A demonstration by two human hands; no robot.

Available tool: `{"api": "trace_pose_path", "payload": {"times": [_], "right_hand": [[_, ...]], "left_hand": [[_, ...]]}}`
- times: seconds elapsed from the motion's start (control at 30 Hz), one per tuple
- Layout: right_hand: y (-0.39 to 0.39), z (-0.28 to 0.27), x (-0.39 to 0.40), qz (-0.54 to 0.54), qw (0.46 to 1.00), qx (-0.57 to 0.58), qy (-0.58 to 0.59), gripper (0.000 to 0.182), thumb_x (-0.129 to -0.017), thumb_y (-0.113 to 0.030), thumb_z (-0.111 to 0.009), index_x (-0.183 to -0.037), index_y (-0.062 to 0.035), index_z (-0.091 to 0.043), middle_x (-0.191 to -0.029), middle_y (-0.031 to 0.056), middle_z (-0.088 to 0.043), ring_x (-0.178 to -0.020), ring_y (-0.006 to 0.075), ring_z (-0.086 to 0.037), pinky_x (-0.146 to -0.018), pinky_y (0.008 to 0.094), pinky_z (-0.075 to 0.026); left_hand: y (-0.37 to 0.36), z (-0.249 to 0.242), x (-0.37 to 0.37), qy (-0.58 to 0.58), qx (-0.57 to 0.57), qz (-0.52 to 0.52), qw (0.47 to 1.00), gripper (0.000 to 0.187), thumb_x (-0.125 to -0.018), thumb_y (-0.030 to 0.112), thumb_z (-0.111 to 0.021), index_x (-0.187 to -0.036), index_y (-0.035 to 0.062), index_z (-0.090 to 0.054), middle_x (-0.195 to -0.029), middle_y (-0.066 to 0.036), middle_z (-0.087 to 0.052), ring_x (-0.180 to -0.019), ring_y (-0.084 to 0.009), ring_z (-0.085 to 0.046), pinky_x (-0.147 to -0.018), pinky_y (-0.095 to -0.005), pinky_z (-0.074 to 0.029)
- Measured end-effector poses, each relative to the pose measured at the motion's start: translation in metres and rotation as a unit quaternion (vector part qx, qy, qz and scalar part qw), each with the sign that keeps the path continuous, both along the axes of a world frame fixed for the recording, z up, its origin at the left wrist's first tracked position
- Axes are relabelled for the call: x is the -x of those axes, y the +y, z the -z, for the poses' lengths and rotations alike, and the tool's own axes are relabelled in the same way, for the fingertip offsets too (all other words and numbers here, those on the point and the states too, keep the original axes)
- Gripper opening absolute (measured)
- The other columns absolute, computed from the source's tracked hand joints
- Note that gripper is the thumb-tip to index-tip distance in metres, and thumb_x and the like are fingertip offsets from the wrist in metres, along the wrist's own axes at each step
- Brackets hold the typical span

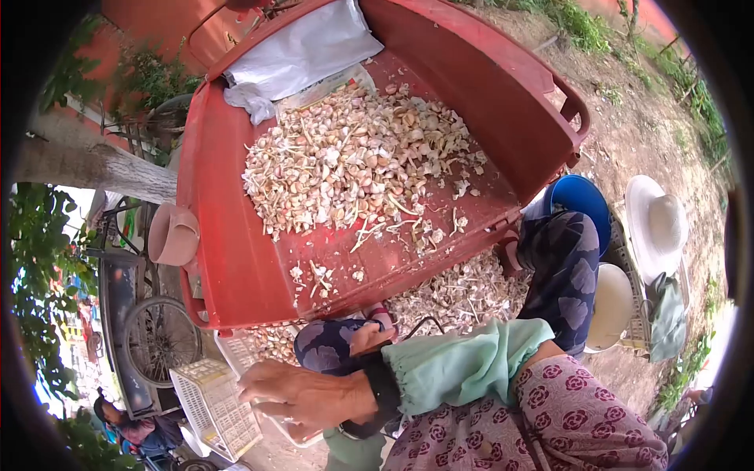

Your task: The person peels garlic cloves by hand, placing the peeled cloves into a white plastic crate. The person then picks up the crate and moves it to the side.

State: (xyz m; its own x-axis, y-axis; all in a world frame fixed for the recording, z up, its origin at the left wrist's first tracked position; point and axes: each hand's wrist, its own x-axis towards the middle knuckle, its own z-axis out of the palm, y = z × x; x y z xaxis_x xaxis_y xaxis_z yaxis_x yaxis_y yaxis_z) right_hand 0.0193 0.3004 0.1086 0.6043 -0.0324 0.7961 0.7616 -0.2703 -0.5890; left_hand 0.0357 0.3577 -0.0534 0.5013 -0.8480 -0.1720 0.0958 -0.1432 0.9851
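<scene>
roughly halfway: garlic bulbs (357, 157) heaped on the red tray (236, 267), more garlic (463, 290) fallen below it. left hand (302, 392), under the tray, grasps a white basket's (216, 404) rim; right hand unseen.

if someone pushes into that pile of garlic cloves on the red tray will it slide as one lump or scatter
Likely scatter: the garlic pile is loose separate cloves with dry stems and papery skins, and strays already lie apart from it. Each piece looks light, so a push would probably spread them. The red tray looks smooth and tilted, so rounded cloves may roll or slide towards its lower edge.
</scene>
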Motion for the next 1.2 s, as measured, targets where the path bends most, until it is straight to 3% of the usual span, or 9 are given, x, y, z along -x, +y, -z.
{"api": "trace_pose_path", "payload": {"times": [0.07, 0.17, 0.2, 0.23, 0.33, 0.6, 0.87, 1.0, 1.2], "right_hand": [[-0.055, -0.012, 0.026, -0.029, 0.990, -0.098, 0.099, 0.041, -0.063, -0.007, -0.061, -0.102, -0.0005, -0.050, -0.107, 0.0121, -0.048, -0.100, 0.0308, -0.047, -0.086, 0.0444, -0.037], [-0.108, 0.020, 0.056, 0.234, 0.957, 0.044, 0.167, 0.038, -0.061, -0.005, -0.061, -0.098, -0.0026, -0.056, -0.101, 0.0072, -0.053, -0.092, 0.0238, -0.051, -0.077, 0.0455, -0.039], [-0.127, 0.035, 0.068, 0.097, 0.974, -0.115, 0.170, 0.033, -0.069, 0.002, -0.058, -0.102, -0.0034, -0.056, -0.098, 0.0069, -0.053, -0.091, 0.0209, -0.054, -0.076, 0.0353, -0.045], [-0.144, 0.048, 0.081, 0.152, 0.972, -0.095, 0.151, 0.030, -0.076, 0.005, -0.054, -0.105, -0.0005, -0.055, -0.098, 0.0077, -0.054, -0.088, 0.0169, -0.057, -0.073, 0.0256, -0.048], [-0.181, 0.087, 0.109, 0.177, 0.922, -0.157, 0.305, 0.033, -0.072, 0.003, -0.055, -0.105, 0.0019, -0.056, -0.095, 0.0097, -0.055, -0.082, 0.0193, -0.061, -0.072, 0.0283, -0.053], [-0.240, 0.135, 0.127, 0.185, 0.869, -0.315, 0.333, 0.029, -0.083, -0.006, -0.053, -0.110, 0.0045, -0.053, -0.101, 0.0104, -0.054, -0.090, 0.0177, -0.062, -0.080, 0.0277, -0.052], [-0.250, 0.139, 0.116, 0.047, 0.794, -0.511, 0.326, 0.039, -0.083, -0.007, -0.060, -0.119, 0.0022, -0.050, -0.117, 0.0047, -0.045, -0.097, 0.0122, -0.056, -0.076, 0.0232, -0.052], [-0.249, 0.139, 0.116, 0.066, 0.815, -0.449, 0.360, 0.040, -0.083, -0.005, -0.061, -0.121, -0.0004, -0.049, -0.111, 0.0054, -0.050, -0.094, 0.0118, -0.057, -0.074, 0.0237, -0.052], [-0.247, 0.138, 0.128, 0.045, 0.775, -0.525, 0.350, 0.043, -0.083, -0.012, -0.062, -0.122, -0.0029, -0.048, -0.101, 0.0067, -0.054, -0.085, 0.0144, -0.060, -0.072, 0.0268, -0.052]], "left_hand": [[-0.047, -0.061, -0.008, -0.397, 0.036, 0.104, 0.911, 0.024, -0.080, 0.011, -0.064, -0.101, 0.0042, -0.056, -0.092, -0.001, -0.055, -0.080, -0.0115, -0.054, -0.067, -0.0271, -0.045], [-0.112, -0.097, -0.008, -0.381, -0.152, 0.011, 0.912, 0.026, -0.080, 0.008, -0.060, -0.105, 0.0052, -0.057, -0.086, -0.011, -0.053, -0.083, -0.0227, -0.055, -0.071, -0.0345, -0.044], [-0.130, -0.073, -0.016, -0.380, 0.018, -0.093, 0.920, 0.018, -0.083, 0.013, -0.059, -0.099, 0.0045, -0.061, -0.086, -0.010, -0.058, -0.077, -0.0217, -0.056, -0.068, -0.0330, -0.046], [-0.152, -0.072, -0.042, -0.442, -0.063, -0.001, 0.895, 0.017, -0.084, 0.009, -0.055, -0.098, 0.0028, -0.060, -0.086, -0.017, -0.059, -0.080, -0.0316, -0.058, -0.072, -0.0382, -0.045], [-0.213, -0.052, -0.069, -0.535, -0.026, -0.042, 0.843, 0.014, -0.083, 0.008, -0.056, -0.095, 0.0015, -0.060, -0.083, -0.019, -0.060, -0.080, -0.0349, -0.057, -0.069, -0.0407, -0.045], [-0.264, -0.031, -0.093, -0.623, -0.131, -0.018, 0.771, 0.010, -0.077, 0.014, -0.065, -0.081, 0.0051, -0.061, -0.074, -0.014, -0.057, -0.069, -0.0337, -0.057, -0.060, -0.0427, -0.044], [-0.238, -0.060, -0.041, -0.498, -0.050, -0.025, 0.865, 0.006, -0.077, 0.004, -0.066, -0.080, 0.0025, -0.061, -0.070, -0.006, -0.057, -0.057, -0.0143, -0.054, -0.053, -0.0278, -0.043], [-0.235, -0.037, -0.059, -0.493, -0.003, -0.085, 0.866, 0.011, -0.079, -0.001, -0.061, -0.089, 0.0028, -0.064, -0.076, -0.005, -0.060, -0.061, -0.0116, -0.055, -0.057, -0.0260, -0.045], [-0.236, -0.021, -0.076, -0.524, -0.071, -0.004, 0.849, 0.020, -0.075, -0.005, -0.059, -0.093, 0.0016, -0.062, -0.086, -0.017, -0.059, -0.080, -0.0352, -0.058, -0.071, -0.0394, -0.047]]}}
